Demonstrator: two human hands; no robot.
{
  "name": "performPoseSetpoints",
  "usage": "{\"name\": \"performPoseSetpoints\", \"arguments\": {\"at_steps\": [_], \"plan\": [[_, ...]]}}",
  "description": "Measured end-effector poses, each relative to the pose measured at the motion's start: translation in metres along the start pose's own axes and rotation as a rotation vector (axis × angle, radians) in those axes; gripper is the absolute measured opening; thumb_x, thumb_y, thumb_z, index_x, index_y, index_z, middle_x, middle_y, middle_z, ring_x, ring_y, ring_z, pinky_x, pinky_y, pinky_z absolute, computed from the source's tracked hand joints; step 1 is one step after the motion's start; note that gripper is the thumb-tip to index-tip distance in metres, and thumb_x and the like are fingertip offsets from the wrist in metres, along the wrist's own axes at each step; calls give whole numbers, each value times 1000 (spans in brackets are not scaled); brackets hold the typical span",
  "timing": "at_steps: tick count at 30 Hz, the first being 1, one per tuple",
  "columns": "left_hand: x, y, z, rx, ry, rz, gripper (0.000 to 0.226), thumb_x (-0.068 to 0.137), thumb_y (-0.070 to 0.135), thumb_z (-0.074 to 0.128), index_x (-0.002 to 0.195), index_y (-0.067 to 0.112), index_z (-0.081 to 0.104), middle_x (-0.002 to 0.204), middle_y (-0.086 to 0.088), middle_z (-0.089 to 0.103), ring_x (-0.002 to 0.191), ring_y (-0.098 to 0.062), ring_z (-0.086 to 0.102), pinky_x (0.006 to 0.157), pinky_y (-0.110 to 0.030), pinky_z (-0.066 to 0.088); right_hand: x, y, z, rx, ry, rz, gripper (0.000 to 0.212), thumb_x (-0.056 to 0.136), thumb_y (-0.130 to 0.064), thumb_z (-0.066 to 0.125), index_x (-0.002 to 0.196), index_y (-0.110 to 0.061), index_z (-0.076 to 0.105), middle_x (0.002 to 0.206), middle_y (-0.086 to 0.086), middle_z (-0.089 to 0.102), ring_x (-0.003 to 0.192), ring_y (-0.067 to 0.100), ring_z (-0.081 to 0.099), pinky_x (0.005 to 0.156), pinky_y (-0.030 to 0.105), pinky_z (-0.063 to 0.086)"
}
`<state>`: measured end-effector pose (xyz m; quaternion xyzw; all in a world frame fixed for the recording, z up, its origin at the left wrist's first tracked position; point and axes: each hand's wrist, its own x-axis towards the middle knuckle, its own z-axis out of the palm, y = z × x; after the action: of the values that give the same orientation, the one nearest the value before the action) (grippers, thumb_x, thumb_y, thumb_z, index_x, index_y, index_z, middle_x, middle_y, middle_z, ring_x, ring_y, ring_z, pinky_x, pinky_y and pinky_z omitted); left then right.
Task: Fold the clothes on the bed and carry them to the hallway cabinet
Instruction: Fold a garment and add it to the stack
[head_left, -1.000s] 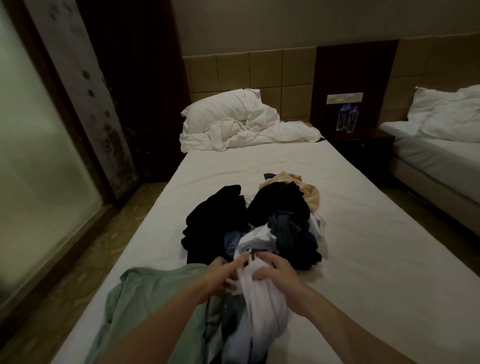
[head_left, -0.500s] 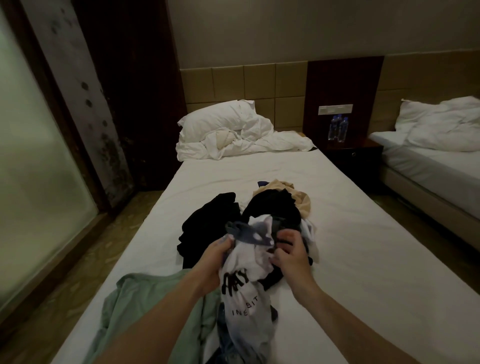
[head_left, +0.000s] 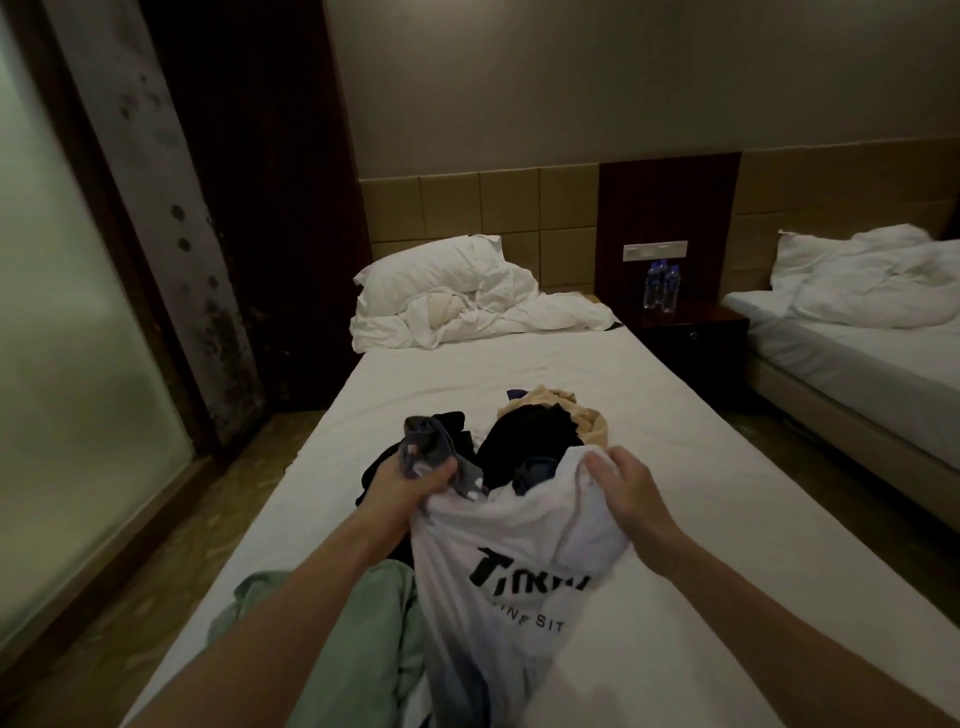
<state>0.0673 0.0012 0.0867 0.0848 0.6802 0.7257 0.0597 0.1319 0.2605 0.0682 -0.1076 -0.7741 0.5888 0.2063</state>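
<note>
A white T-shirt (head_left: 498, 587) with black lettering hangs spread between my hands above the white bed (head_left: 691, 499). My left hand (head_left: 410, 486) grips its left top edge bunched together with a grey garment (head_left: 431, 447). My right hand (head_left: 623, 488) grips the shirt's right top edge. Behind the shirt lies a pile of dark clothes (head_left: 530, 441) with a beige garment (head_left: 561, 402) at its far side. A pale green garment (head_left: 358, 644) lies under my left forearm at the bed's near left edge.
A pillow and rumpled white duvet (head_left: 462, 296) lie at the head of the bed. A dark nightstand (head_left: 691, 332) with two water bottles (head_left: 661, 286) stands to the right, then a second bed (head_left: 857, 358). A frosted glass panel (head_left: 67, 374) lines the left wall.
My hands have drawn apart and lifted, spreading the white shirt wider so its lettering faces me. The grey garment came up with my left hand.
</note>
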Motion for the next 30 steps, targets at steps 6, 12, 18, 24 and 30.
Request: {"name": "performPoseSetpoints", "arguments": {"at_steps": [6,12,18,24,30], "plan": [[1,6,-15,398,98,74,66,77,-6,75,134,15,47,115,-11,60,108,-28,60,74,-24,50,7,-33,-20,38,-96,-101,15,103,-30,48,93,-19,53,93,2,59,85,16,56,70,29,44],[-14,7,22,513,-504,96,110,73,27,86,155,42,14,139,5,52,131,-6,46,102,-27,45,2,-68,-5,46,-245,-158,14,102,-25,51,90,-20,56,98,5,60,91,15,55,83,31,43],[-5,6,45,806,-562,294,27,91,22,71,107,3,60,77,-16,52,67,-10,49,68,-33,49,0,-79,-9,47,-290,-129,13,100,-25,54,90,-21,59,101,9,63,93,18,58,85,35,46],[-4,17,40,603,-341,318,33,103,19,50,71,14,43,69,-4,40,64,-12,39,64,-31,32,10,-79,-36,282,-284,97,22,93,-10,61,114,-5,57,110,18,63,93,26,63,75,39,53],[3,49,32,372,39,209,29,107,24,37,84,14,52,85,0,56,80,-13,50,72,-25,41,13,-74,-63,207,-404,216,25,92,-9,65,115,-16,57,116,10,59,105,29,63,78,43,61]]}}
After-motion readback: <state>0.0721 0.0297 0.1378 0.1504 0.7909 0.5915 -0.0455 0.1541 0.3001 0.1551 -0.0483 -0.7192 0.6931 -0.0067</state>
